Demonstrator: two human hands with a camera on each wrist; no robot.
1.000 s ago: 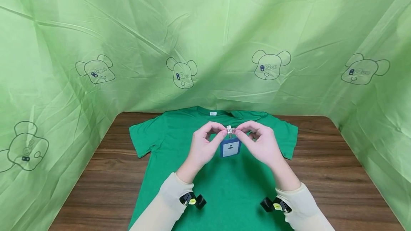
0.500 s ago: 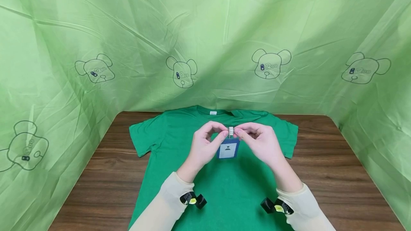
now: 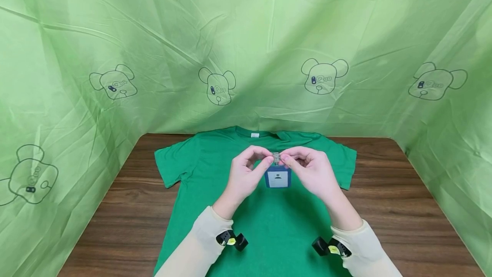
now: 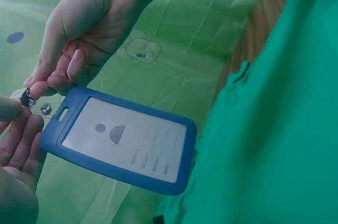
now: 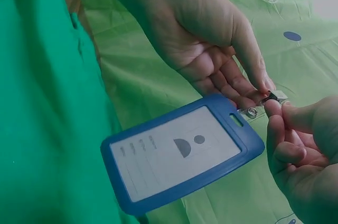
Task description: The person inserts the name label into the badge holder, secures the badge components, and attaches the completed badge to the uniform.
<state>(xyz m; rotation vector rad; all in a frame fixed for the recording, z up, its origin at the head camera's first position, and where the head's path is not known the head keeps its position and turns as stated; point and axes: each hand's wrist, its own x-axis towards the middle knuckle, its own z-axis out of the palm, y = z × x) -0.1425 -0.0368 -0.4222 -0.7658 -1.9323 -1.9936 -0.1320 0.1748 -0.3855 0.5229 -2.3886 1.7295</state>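
Above the green T-shirt (image 3: 230,200), a blue-framed ID badge holder (image 3: 278,177) hangs from a small metal clip (image 3: 276,157). My left hand (image 3: 246,172) pinches one side of the clip between thumb and index finger. On the other side, my right hand (image 3: 310,172) pinches it the same way. Both wrist views show the badge (image 4: 124,140) with its white card and person symbol facing the camera, below the joined fingertips. A snap button (image 5: 252,112) shows between slot and clip. Fingertips partly cover the clip, so whether its jaws part cannot be told.
The T-shirt lies flat, collar away from me, on a brown wooden table (image 3: 127,208). Light green cloth (image 3: 261,46) printed with bear heads walls the table at the back and both sides. A black camera is strapped to each wrist.
The badge has swung left and then back right beneath the clip. The clip has turned slightly from its earlier tilt to upright. Both hands have stayed almost in place.
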